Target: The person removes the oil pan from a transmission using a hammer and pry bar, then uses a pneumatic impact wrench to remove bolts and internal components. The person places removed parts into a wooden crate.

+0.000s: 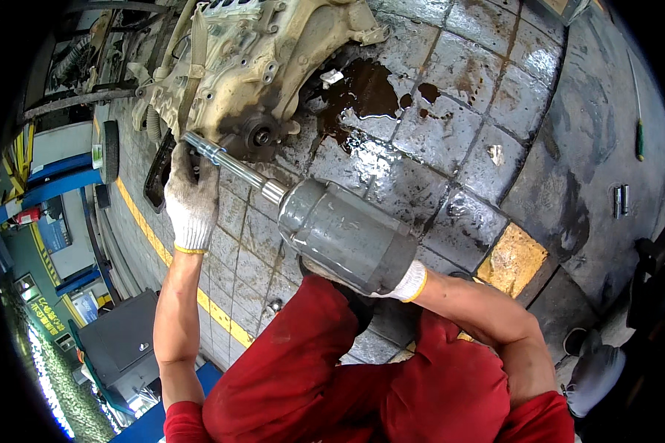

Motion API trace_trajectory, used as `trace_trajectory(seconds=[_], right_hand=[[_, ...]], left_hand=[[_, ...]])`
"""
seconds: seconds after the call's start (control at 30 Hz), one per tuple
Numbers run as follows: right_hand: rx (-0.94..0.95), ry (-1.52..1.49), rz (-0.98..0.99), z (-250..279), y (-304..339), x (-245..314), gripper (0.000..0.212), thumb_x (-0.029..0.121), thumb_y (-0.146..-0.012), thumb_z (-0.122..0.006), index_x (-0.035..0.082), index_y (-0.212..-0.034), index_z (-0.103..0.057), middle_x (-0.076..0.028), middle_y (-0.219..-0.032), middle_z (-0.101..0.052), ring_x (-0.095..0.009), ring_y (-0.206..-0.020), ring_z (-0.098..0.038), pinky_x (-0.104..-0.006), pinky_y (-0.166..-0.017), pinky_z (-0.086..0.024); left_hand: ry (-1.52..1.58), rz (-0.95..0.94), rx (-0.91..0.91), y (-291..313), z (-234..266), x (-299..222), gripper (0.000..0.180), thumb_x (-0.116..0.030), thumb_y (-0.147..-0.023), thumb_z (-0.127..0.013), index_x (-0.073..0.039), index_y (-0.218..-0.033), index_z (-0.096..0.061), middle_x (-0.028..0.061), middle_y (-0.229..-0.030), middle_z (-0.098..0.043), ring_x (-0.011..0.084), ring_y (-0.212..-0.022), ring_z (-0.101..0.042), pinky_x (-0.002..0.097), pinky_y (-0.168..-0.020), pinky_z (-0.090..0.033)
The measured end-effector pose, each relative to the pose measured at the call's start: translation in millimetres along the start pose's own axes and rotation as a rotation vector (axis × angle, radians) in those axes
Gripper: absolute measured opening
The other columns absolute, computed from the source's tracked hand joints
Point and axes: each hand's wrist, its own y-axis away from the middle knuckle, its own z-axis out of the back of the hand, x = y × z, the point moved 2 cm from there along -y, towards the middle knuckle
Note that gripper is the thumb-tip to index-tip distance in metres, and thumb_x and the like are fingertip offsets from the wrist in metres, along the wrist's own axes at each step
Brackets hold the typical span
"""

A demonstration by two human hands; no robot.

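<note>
A grey impact wrench (347, 235) with a long silver extension and socket (233, 166) points up and left toward a dirty cast-metal engine or gearbox housing (240, 66). My right hand (406, 283), in a white knit glove, grips the wrench from below; its fingers are mostly hidden behind the tool body. At the front end of the socket is my gloved left hand (192, 198), its darkened fingertips closed about the tip by the housing's lower left edge. Whether a bolt sits in the socket is hidden. A round dark opening (260, 136) shows low on the housing.
Dark oil (369, 88) is pooled on the wet tiles right of the housing. A yellow block (513, 260), a green-handled screwdriver (640, 144) and two sockets (622, 200) lie on the right. A grey cabinet (122, 340) stands left; another person's shoe (587, 380) shows lower right.
</note>
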Motion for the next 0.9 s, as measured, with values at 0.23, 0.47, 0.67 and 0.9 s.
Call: trace_trajectory(seconds=[0.23, 0.47, 0.67, 0.9], right_hand=[[-0.237, -0.774, -0.137, 44, 19, 4, 0.047, 0.035, -0.101, -0.068, 0.009, -0.139, -0.056, -0.008, -0.121, -0.063, -0.016, -0.087, -0.057, -0.0318, -0.071, -0.046], [-0.846, -1.42, -0.047, 75, 46, -4, 0.039, 0.028, -0.095, -0.08, 0.006, -0.124, -0.067, -0.012, -0.106, -0.073, -0.013, -0.06, -0.061, -0.0297, -0.051, -0.052], [-0.677, -1.654, -0.159, 48, 70, -30, 0.049, 0.036, -0.096, -0.076, 0.009, -0.135, -0.062, -0.009, -0.108, -0.068, -0.012, -0.067, -0.059, -0.0317, -0.057, -0.052], [-0.664, -1.656, -0.309, -1, 70, -38, 0.032, 0.033, -0.097, -0.076, 0.012, -0.119, -0.069, -0.005, -0.095, -0.069, -0.01, -0.061, -0.06, -0.0289, -0.052, -0.048]], left_hand=[[-0.295, -0.037, 0.144, -23, 31, -44, 0.037, -0.025, -0.1, -0.072, -0.004, -0.131, -0.071, 0.0183, -0.117, -0.077, 0.0267, -0.105, -0.076, 0.0354, -0.091, -0.058], [-0.512, -0.21, 0.317, -51, 41, -58, 0.03, -0.03, -0.099, -0.071, -0.012, -0.122, -0.076, 0.0156, -0.109, -0.078, 0.0339, -0.098, -0.076, 0.0396, -0.082, -0.059], [-0.66, -0.365, 0.25, -59, 35, -46, 0.029, -0.034, -0.103, -0.064, -0.013, -0.12, -0.075, 0.0159, -0.111, -0.077, 0.036, -0.101, -0.074, 0.0424, -0.084, -0.059], [-0.628, -0.266, 0.224, -50, 25, -43, 0.031, -0.034, -0.104, -0.062, -0.012, -0.122, -0.074, 0.0177, -0.11, -0.076, 0.0376, -0.1, -0.074, 0.0425, -0.085, -0.059]])
